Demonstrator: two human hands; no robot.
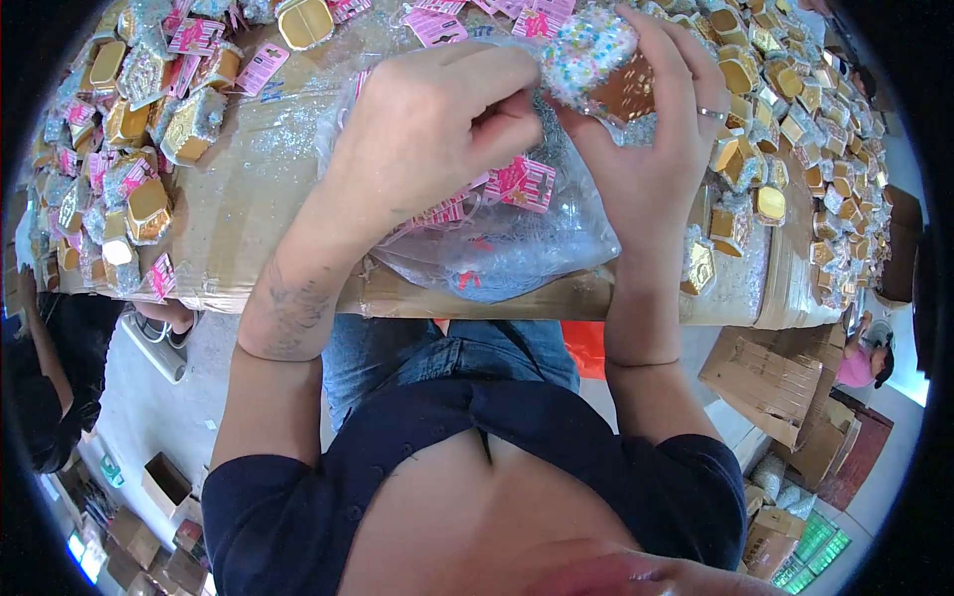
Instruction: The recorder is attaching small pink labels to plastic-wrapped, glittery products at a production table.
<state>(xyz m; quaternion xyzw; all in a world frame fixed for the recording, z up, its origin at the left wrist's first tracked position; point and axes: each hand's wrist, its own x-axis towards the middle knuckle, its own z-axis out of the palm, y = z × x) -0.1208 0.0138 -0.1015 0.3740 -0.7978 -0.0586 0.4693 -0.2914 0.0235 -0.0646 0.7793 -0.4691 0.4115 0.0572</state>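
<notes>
Closest to the camera, the person's dark blue shirt [556, 437] fills the lower frame, with blue jeans [447, 353] just above it and both forearms rising from there to the table edge. The left hand [437, 119] is curled into a loose fist, thumb and fingertips pinched together right against the right hand; whether anything sits in that pinch cannot be told. The right hand [651, 129], a ring on one finger, is wrapped firmly around a small gold box [621, 89] packed with pastel sprinkle-like beads, held up just above the table's middle. Directly beneath both hands lies a clear plastic bag [517, 238], crumpled, with pink printed cards [522, 184] showing inside and around it. The bag rests on a cardboard-covered table [248, 199] wrapped in brown tape. Further out, left and right, heaps of filled gold boxes [149, 209] crowd the surface, more pink cards scattered among them along the far edge. Off to the right, below the table, folded cardboard cartons [765, 377] are stacked on the floor.
</notes>
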